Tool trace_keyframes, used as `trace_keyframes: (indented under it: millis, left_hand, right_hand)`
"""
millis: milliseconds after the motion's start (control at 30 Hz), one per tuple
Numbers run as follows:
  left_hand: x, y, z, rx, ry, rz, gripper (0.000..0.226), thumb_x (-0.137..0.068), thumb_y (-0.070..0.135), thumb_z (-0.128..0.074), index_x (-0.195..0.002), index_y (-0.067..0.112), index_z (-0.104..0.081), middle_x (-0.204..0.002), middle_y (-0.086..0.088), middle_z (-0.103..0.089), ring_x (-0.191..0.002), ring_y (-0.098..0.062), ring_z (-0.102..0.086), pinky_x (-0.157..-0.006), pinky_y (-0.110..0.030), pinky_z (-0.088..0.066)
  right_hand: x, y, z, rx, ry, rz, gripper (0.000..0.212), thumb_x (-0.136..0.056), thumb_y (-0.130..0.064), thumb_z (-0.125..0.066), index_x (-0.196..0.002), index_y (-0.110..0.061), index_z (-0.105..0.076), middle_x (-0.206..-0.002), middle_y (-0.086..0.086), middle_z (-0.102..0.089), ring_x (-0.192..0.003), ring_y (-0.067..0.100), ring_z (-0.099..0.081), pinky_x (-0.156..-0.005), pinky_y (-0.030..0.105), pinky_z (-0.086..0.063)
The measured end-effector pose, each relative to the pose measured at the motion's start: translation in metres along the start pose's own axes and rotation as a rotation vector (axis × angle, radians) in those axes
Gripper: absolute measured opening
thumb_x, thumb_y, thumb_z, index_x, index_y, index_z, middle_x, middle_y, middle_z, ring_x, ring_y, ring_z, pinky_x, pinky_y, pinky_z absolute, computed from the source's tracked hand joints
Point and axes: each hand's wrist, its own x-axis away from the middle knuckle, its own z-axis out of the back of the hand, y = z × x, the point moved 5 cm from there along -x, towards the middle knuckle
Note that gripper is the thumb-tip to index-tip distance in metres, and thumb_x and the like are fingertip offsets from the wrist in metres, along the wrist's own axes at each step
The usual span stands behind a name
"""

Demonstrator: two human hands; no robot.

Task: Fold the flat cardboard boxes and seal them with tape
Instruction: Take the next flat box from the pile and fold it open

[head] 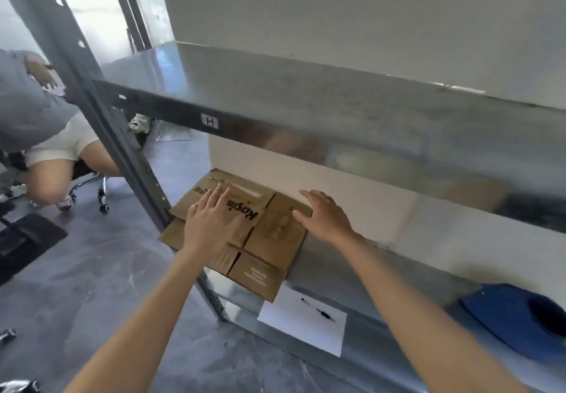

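Rack (92, 92): grey metal, two shelves in view; label "H" on upper shelf edge.
Floor (107, 270): grey, left of rack.
Seated person (39, 123): far left on wheeled chair (92, 181), beyond rack post.
Lower shelf (352, 267): carries all items below.
Flat cardboard box (269, 239): lies flat at shelf's left end, near corner overhangs front edge, black print on top.
Blue item (520, 322): far right, well apart from box; blurred.
Paper (306, 328): white sheet, touching box's near corner.
Left hand (211, 224): palm down on printed panel, fingers straight, slightly spread.
Right hand (324, 219): on box's far right edge, fingers together, relaxed; can't tell if gripping.
Pen (318, 310): on paper.
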Motion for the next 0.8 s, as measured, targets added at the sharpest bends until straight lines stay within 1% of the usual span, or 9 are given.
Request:
trace_keyframes:
  millis: [133,233,333,400,467,567,633,700,800]
  left_hand:
    - [-0.034,-0.040,-0.011,0.030,-0.073,-0.031,0.067,-0.096,0.053,-0.050,-0.154,0.029,-0.027,-0.163,0.003,-0.022,-0.150,-0.024,-0.021,-0.119,-0.046,-0.019]
    - [-0.056,-0.063,-0.020,0.076,-0.125,-0.012,0.068,-0.095,0.050,-0.054,-0.154,0.031,-0.026,-0.163,0.002,-0.023,-0.147,-0.028,-0.025,-0.117,-0.048,-0.025]
    - [-0.075,-0.080,-0.028,0.119,-0.175,0.031,0.074,-0.094,0.051,-0.055,-0.155,0.029,-0.021,-0.164,-0.002,-0.021,-0.146,-0.029,-0.025,-0.116,-0.051,-0.027]
    - [-0.086,-0.093,-0.036,0.153,-0.233,0.084,0.077,-0.094,0.051,-0.056,-0.156,0.027,-0.017,-0.164,-0.006,-0.018,-0.147,-0.031,-0.020,-0.116,-0.053,-0.027]
    - [-0.091,-0.104,-0.044,0.175,-0.304,0.143,0.082,-0.093,0.055,-0.056,-0.157,0.025,-0.014,-0.164,-0.010,-0.015,-0.148,-0.033,-0.016,-0.115,-0.056,-0.029]
    - [-0.092,-0.113,-0.052,0.192,-0.363,0.181,0.089,-0.090,0.062,-0.054,-0.157,0.021,-0.012,-0.161,-0.014,-0.020,-0.145,-0.035,-0.021,-0.114,-0.055,-0.031]
    - [-0.091,-0.114,-0.053,0.217,-0.350,0.179,0.090,-0.089,0.063,-0.056,-0.156,0.020,-0.014,-0.156,-0.016,-0.027,-0.141,-0.036,-0.027,-0.113,-0.054,-0.032]
    - [-0.089,-0.113,-0.048,0.242,-0.291,0.166,0.091,-0.087,0.062,-0.059,-0.155,0.019,-0.017,-0.149,-0.016,-0.034,-0.136,-0.037,-0.033,-0.110,-0.054,-0.036]
    - [-0.084,-0.107,-0.033,0.321,-0.192,0.149,0.094,-0.083,0.063,-0.064,-0.154,0.020,-0.019,-0.141,-0.015,-0.037,-0.131,-0.038,-0.039,-0.105,-0.055,-0.041]
  right_hand:
    - [0.006,-0.007,-0.036,-0.093,0.031,-0.209,0.065,-0.098,-0.052,-0.047,-0.155,-0.028,-0.026,-0.158,0.001,-0.032,-0.141,0.025,-0.033,-0.108,0.041,-0.037]
    - [0.012,-0.010,-0.062,-0.139,0.003,-0.336,0.072,-0.097,-0.055,-0.047,-0.157,-0.027,-0.019,-0.160,0.003,-0.028,-0.141,0.026,-0.035,-0.106,0.041,-0.040]
    - [0.015,-0.012,-0.080,-0.105,-0.034,-0.425,0.081,-0.095,-0.061,-0.047,-0.158,-0.026,-0.010,-0.163,0.005,-0.022,-0.145,0.029,-0.031,-0.108,0.042,-0.038]
    - [0.013,-0.014,-0.088,-0.122,-0.030,-0.472,0.087,-0.093,-0.064,-0.048,-0.159,-0.026,-0.005,-0.163,0.006,-0.020,-0.145,0.031,-0.030,-0.109,0.044,-0.039]
    - [0.010,-0.015,-0.095,-0.180,-0.015,-0.514,0.091,-0.091,-0.065,-0.051,-0.159,-0.027,-0.003,-0.163,0.007,-0.021,-0.145,0.032,-0.030,-0.111,0.045,-0.039]
    - [0.006,-0.020,-0.103,-0.315,0.013,-0.559,0.095,-0.089,-0.066,-0.055,-0.159,-0.027,-0.004,-0.163,0.003,-0.022,-0.146,0.029,-0.030,-0.111,0.045,-0.037]
    - [0.005,-0.023,-0.105,-0.369,0.051,-0.574,0.096,-0.088,-0.067,-0.055,-0.159,-0.027,-0.004,-0.164,0.002,-0.021,-0.147,0.028,-0.029,-0.112,0.046,-0.037]
    - [0.006,-0.026,-0.105,-0.389,0.080,-0.592,0.099,-0.085,-0.072,-0.055,-0.158,-0.028,-0.005,-0.163,0.002,-0.022,-0.146,0.028,-0.030,-0.112,0.047,-0.039]
    - [0.014,-0.027,-0.095,-0.440,0.096,-0.622,0.109,-0.075,-0.085,-0.052,-0.158,-0.030,-0.006,-0.163,0.002,-0.022,-0.146,0.028,-0.029,-0.112,0.048,-0.039]
